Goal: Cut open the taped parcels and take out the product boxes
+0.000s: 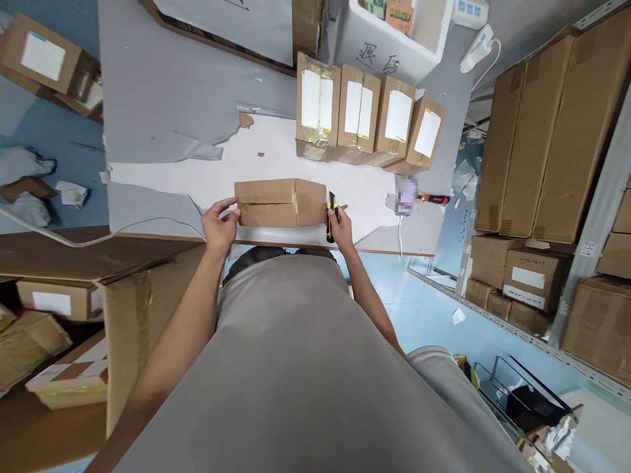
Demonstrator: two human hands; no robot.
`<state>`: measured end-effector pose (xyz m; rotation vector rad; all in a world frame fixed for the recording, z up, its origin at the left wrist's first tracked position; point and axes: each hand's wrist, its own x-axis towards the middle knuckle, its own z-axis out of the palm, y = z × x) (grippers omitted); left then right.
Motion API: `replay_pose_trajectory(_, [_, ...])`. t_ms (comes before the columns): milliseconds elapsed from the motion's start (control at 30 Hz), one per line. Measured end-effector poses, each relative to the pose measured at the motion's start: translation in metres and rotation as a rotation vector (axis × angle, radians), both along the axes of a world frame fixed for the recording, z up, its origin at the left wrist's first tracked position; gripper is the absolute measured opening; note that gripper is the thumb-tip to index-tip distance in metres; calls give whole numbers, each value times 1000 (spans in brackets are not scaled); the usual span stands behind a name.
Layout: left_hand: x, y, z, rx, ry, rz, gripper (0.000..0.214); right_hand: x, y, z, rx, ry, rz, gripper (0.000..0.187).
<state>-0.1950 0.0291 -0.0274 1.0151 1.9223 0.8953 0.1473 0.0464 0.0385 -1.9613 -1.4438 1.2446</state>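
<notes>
A brown cardboard box (266, 192) lies lengthwise on the work table in front of me, a dark slit showing along the seam of its upper face. My left hand (220, 225) pinches the box's left end between thumb and fingers. At the other end, my right hand (341, 226) is closed around a yellow and black box cutter (331, 230), held upright against the box's right side. Whether the right fingertips also touch the cardboard, I cannot tell.
Several taped boxes with white labels (357, 108) stand in a row behind. Further back is a white foam bin (394, 46). A red and black handled tool (436, 199) lies right, beside a blurred-out object (407, 195). A large open carton (133, 315) stands at left; shelves hold boxes (557, 131) at right.
</notes>
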Motion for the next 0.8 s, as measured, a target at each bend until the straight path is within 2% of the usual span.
replay_pose_trajectory(67, [4, 4, -2, -40, -18, -4, 43, -2, 0, 16, 27, 3, -19, 52])
replay_pose_trajectory(133, [15, 9, -4, -111, -54, -69, 45, -1, -2, 34, 71, -15, -16, 53])
replay_pose_trajectory(233, [32, 18, -6, -224, -111, -229, 53, -5, -4, 58, 162, -61, 43, 52])
replay_pose_trajectory(333, [35, 27, -2, -230, -123, -304, 52, -18, -2, 74, 207, -135, 135, 46])
replay_pose_trajectory(433, [23, 37, 14, -69, -134, -286, 47, -37, -2, 86, 173, -262, 196, 43])
replay_pose_trajectory(533, [13, 55, 42, 122, -156, -281, 48, -55, -6, 98, 124, -429, 168, 44])
replay_pose_trajectory(667, [14, 81, 75, 120, -161, -373, 40, -80, -13, 116, 149, -465, 188, 42])
replay_pose_trajectory(800, [15, 96, 85, 101, -163, -459, 31, -116, -14, 125, 104, -388, 314, 33])
